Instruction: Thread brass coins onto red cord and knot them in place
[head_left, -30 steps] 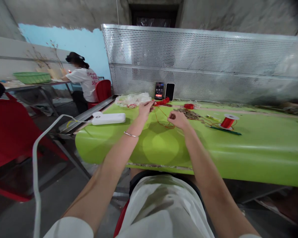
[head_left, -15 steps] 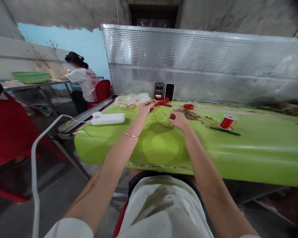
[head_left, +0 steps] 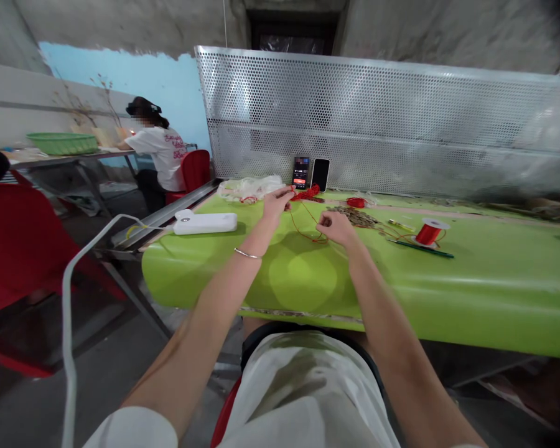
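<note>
Between my hands runs a thin red cord (head_left: 300,233), hanging in a loop over the green tabletop (head_left: 289,274). My left hand (head_left: 278,202) is closed in a pinch on the cord, beside a bunch of red knotted cord (head_left: 308,193). The fingers of my right hand (head_left: 335,227) are curled shut on the other side of the loop. Just behind the right hand lies a pile of brown coin-like discs (head_left: 358,216). A spool of red cord (head_left: 428,233) stands farther right, with a dark green pen-like stick (head_left: 422,249) in front of it.
Two phones, one lit (head_left: 301,172) and one dark (head_left: 320,174), lean against the perforated metal screen (head_left: 382,124). A white plastic bag (head_left: 252,186) and a white cabled device (head_left: 205,223) are at left. Another person (head_left: 156,149) sits at a table with a green basket (head_left: 63,144).
The whole view has shifted slightly. My hands keep nearly the same pose, with the cord still between them.
</note>
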Tool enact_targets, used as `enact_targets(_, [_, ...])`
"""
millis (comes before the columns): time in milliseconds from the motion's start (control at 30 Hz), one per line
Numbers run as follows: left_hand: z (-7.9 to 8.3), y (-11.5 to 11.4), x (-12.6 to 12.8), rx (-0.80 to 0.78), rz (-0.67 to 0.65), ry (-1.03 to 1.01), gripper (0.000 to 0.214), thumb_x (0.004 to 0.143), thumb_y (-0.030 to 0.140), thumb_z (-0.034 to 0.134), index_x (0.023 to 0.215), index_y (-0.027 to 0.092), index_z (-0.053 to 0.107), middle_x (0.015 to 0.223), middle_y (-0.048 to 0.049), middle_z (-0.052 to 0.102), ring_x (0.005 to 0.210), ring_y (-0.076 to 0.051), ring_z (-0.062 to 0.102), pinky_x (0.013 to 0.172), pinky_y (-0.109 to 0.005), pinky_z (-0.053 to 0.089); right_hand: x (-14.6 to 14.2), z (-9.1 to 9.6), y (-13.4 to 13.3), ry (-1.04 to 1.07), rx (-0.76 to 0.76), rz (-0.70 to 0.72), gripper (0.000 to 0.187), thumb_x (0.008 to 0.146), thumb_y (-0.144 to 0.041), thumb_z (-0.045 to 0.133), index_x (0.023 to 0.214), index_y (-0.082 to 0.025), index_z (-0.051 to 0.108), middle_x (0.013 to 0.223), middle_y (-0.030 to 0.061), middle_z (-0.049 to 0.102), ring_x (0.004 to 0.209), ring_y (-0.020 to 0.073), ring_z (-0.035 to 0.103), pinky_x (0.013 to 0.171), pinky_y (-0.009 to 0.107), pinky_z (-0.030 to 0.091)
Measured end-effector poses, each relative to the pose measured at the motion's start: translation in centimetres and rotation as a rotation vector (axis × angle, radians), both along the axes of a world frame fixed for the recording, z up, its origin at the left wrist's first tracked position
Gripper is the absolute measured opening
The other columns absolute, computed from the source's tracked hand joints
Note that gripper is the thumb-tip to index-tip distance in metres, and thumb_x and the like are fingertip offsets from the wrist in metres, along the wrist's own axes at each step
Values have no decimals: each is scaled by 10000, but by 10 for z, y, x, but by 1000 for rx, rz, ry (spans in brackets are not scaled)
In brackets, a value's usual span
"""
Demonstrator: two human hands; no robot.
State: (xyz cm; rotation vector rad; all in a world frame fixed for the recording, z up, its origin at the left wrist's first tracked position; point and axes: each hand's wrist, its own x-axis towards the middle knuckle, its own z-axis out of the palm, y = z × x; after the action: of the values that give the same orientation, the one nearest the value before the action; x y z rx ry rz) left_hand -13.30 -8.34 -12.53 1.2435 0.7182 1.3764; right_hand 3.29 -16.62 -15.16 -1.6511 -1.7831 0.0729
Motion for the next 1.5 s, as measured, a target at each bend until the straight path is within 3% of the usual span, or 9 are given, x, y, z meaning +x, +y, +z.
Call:
enact_targets(133, [0,-5,-2,32,-198,66,118,781,137,654,876,163,719,716,6,656,458,-31,466,508,-205,386,3,-1,2,130,29,-61,12,681,-195,585,685,-192,596,719,36,659,679,168,593,707,305,469])
enact_targets(233, [-2,-7,-1,57,-322,171,126,770,174,688,890,168,724,753,-10,651,508,-41,507,529,-207,384,3,0,6,354,101,-27,234,737,-206,527,939,-182,642,931,69,686,821,174,634,790,325,500])
enact_targets(367, [-3,-12,-1,105,-412,298,140,764,206,707,898,172,731,778,-30,641,609,-65,544,580,-219,386,0,5,7,574,53,137,390,792,-205,486,1159,-214,618,1116,73,668,963,166,641,801,312,526])
enact_targets(500, [2,-21,-5,197,-467,428,156,791,254,680,917,170,720,800,-31,632,669,-81,538,624,-234,394,-2,7,6,688,27,217,288,816,-324,564,1065,-235,678,1127,55,673,960,165,646,782,300,538])
enact_targets(633, [6,-26,-7,251,-468,517,199,809,298,655,956,169,693,851,-30,636,699,-87,533,645,-238,400,-1,4,6,773,42,220,262,739,-434,685,882,-215,699,934,46,700,842,148,649,743,280,533])
enact_targets(833, [4,-22,-6,302,-413,534,242,812,280,652,1033,182,650,897,-42,645,710,-101,560,632,-248,421,0,3,8,798,66,217,306,661,-477,751,739,-202,642,747,19,665,712,123,626,679,253,520])
enact_targets(1167, [3,-20,-2,376,-365,566,100,797,223,665,819,152,599,768,-23,626,628,-92,553,581,-240,445,-2,3,10,808,43,238,265,675,-418,772,771,-198,658,751,28,687,663,137,651,635,266,525])
enact_targets(1333, [0,-19,1,558,-185,638,41,794,168,637,821,149,613,818,-26,656,664,-103,560,641,-251,456,-5,5,9,883,1,214,191,724,-361,742,788,-205,653,775,16,694,667,125,660,644,251,522])
enact_targets(1500, [-4,-22,3,865,32,850,130,806,121,594,919,161,646,948,-45,687,785,-143,608,735,-275,463,-8,6,10,1023,-84,161,159,785,-353,681,774,-195,663,739,29,688,696,116,661,673,234,521])
